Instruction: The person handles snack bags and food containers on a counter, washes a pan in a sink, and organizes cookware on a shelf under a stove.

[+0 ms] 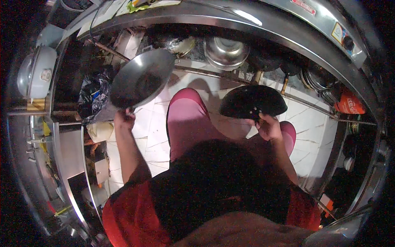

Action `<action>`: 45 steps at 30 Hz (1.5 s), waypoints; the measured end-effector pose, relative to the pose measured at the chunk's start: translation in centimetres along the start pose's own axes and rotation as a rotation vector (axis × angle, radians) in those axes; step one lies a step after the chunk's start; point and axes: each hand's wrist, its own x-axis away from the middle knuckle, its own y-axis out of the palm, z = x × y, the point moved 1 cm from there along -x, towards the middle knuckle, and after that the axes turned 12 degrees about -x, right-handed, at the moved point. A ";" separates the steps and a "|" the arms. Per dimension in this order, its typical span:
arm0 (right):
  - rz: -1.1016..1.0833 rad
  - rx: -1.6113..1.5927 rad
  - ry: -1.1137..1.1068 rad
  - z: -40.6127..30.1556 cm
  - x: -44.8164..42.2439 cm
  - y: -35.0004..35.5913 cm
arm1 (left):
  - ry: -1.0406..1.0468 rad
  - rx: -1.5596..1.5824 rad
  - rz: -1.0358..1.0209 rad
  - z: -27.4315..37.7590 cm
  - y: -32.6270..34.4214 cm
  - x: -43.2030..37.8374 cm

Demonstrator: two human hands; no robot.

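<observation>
My left hand (pixel 126 118) grips a wide grey metal pan (pixel 143 78) at its near edge. The pan is tilted, with its smooth inner side showing; whether a handle sits inside the fist is hidden. In my right hand (pixel 269 127) is a smaller black pan (pixel 254 100), held where several rivets mark the handle joint. Its dark curved side faces up, and the two pans are well apart. Both are held above the tiled floor, in front of and beside my knees.
Under the steel counter (pixel 197 17), a low shelf holds a shiny metal bowl (pixel 226 51), dark pans with wooden handles (pixel 284 85) and an orange bag (pixel 350 102). A black plastic bag (pixel 95 92) is at left, near a white lidded pot (pixel 41 72). White marble-patterned tiles (pixel 154 136) lie below.
</observation>
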 end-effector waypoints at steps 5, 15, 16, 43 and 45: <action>-0.103 0.077 0.048 -1.0 -1.4 -0.9 | 0.123 -0.097 0.238 2.5 -6.8 11.7; -0.262 0.216 -0.061 -2.8 -1.5 0.3 | 0.456 -0.045 0.334 9.8 -9.6 34.9; -0.274 0.183 0.001 -3.8 0.6 3.4 | 0.559 0.127 0.423 10.0 -7.6 36.2; -0.399 -0.184 -0.115 -1.4 -1.2 -0.3 | 1.026 -0.094 -0.691 24.0 37.5 32.4; -0.383 -0.176 -0.112 -0.8 -1.4 -0.6 | 0.727 -0.013 -0.948 24.6 44.0 29.5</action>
